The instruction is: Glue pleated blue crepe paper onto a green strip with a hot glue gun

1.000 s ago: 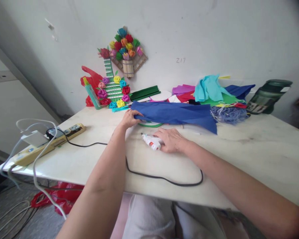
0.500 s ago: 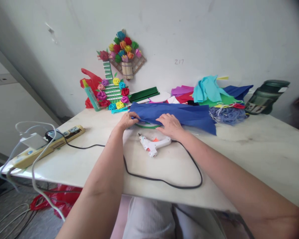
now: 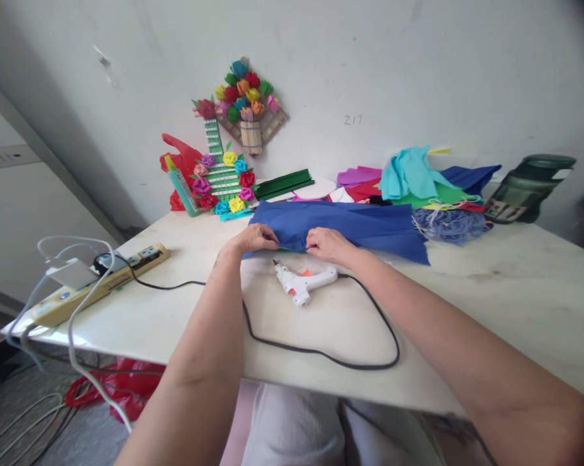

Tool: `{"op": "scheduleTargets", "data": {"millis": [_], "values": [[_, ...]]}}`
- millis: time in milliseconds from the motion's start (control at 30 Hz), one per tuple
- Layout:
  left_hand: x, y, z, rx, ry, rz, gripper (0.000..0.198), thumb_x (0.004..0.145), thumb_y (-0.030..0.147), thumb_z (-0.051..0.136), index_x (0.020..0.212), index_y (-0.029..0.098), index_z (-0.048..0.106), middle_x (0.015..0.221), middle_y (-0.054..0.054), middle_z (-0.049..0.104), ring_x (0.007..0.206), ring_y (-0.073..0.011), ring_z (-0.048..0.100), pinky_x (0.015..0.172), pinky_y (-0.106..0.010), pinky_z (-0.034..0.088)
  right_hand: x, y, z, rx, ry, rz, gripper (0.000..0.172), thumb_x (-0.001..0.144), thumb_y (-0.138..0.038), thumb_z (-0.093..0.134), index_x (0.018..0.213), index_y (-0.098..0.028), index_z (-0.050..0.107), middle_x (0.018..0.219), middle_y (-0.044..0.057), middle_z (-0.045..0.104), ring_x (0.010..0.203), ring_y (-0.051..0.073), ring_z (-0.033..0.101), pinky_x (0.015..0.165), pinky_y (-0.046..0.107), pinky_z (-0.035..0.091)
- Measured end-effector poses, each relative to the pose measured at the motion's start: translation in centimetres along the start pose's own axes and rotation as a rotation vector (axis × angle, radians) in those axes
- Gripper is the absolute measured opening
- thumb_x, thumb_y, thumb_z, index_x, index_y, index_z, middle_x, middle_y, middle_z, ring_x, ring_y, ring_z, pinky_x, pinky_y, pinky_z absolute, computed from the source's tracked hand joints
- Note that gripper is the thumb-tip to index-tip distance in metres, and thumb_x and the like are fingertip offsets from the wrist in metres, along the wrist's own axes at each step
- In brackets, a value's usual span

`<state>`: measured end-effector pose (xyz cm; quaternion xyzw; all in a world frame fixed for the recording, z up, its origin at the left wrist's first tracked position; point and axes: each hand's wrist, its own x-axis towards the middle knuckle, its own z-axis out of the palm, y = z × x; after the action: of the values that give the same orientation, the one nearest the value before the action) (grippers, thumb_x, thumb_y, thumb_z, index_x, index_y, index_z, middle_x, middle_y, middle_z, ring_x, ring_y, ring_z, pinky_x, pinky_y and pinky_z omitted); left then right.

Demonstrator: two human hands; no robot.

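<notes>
A wide dark blue sheet (image 3: 340,220), crepe paper or thin cloth, lies creased across the table. My left hand (image 3: 256,238) is closed on its near edge, thumb and fingers pinched together. A short way to the right, my right hand (image 3: 327,246) pinches the same edge. Between the hands, a thin green rim (image 3: 292,251) peeks out under the sheet; the rest of it is covered. Just in front of both hands lies a white hot glue gun (image 3: 307,285) on its side, nozzle to the left, touched by neither hand.
The glue gun's black cord (image 3: 321,353) loops over the near table. At left lies a power strip (image 3: 102,285) with plugs. Behind stand a paper-flower guitar (image 3: 224,178) and a glue bottle (image 3: 182,188). Coloured sheets (image 3: 408,175), tangled string (image 3: 450,225) and a dark bottle (image 3: 527,191) are at right.
The sheet's near edge has come down toward me over the green rim, which showed more before. My right hand's fingers have drawn together onto the edge; my left hand has shifted slightly right.
</notes>
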<state>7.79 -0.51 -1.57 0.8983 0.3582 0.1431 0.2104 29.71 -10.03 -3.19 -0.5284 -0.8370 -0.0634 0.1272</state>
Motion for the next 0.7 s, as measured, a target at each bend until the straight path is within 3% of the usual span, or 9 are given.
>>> {"op": "scheduleTargets", "data": {"millis": [133,233,333,467,700], "values": [[-0.4,0.6,-0.4,-0.059,0.013,-0.055,0.045,0.067,0.062,0.051,0.068,0.022,0.071,0.079,-0.001,0.068,0.077,-0.0179,0.058,0.073,-0.025,0.044,0.2,-0.1,-0.2,-0.036,-0.048,-0.048,0.020,0.079,-0.016,0.049,0.079,-0.018,0.069,0.094,0.005,0.064,0.088,0.017,0.057,0.073,0.024,0.038],[-0.5,0.6,-0.5,-0.079,0.093,-0.111,0.059,0.072,0.068,0.037,0.063,0.020,0.069,0.068,-0.002,0.066,0.070,-0.0168,0.057,0.069,-0.025,0.043,0.1,-0.3,-0.5,-0.030,-0.080,-0.054,0.019,0.077,-0.016,0.050,0.078,-0.018,0.069,0.095,0.004,0.064,0.088,0.016,0.058,0.072,0.023,0.038],[-0.4,0.1,-0.2,0.029,0.178,-0.192,0.055,0.066,0.070,0.044,0.057,0.019,0.065,0.054,-0.001,0.059,0.057,-0.0150,0.052,0.057,-0.025,0.040,-0.1,-0.7,-1.1,0.002,-0.122,-0.018,0.018,0.079,-0.026,0.052,0.074,-0.019,0.069,0.092,0.003,0.065,0.083,0.016,0.059,0.068,0.023,0.039],[-0.3,-0.8,0.4,0.124,0.163,-0.211,0.045,0.055,0.065,0.059,0.058,0.020,0.060,0.052,0.001,0.055,0.053,-0.0138,0.049,0.051,-0.025,0.036,0.0,-1.3,-1.9,0.067,-0.087,0.098,0.028,0.080,-0.044,0.050,0.083,-0.021,0.067,0.084,0.002,0.067,0.076,0.015,0.059,0.065,0.023,0.039],[-0.4,-1.0,0.4,0.203,0.114,-0.212,0.038,0.051,0.056,0.066,0.061,0.021,0.057,0.058,0.001,0.058,0.060,-0.0164,0.053,0.052,-0.026,0.036,0.3,-1.0,-1.7,0.087,-0.128,0.086,0.030,0.079,-0.040,0.052,0.102,-0.024,0.064,0.094,0.001,0.067,0.083,0.016,0.060,0.068,0.024,0.040]]}}
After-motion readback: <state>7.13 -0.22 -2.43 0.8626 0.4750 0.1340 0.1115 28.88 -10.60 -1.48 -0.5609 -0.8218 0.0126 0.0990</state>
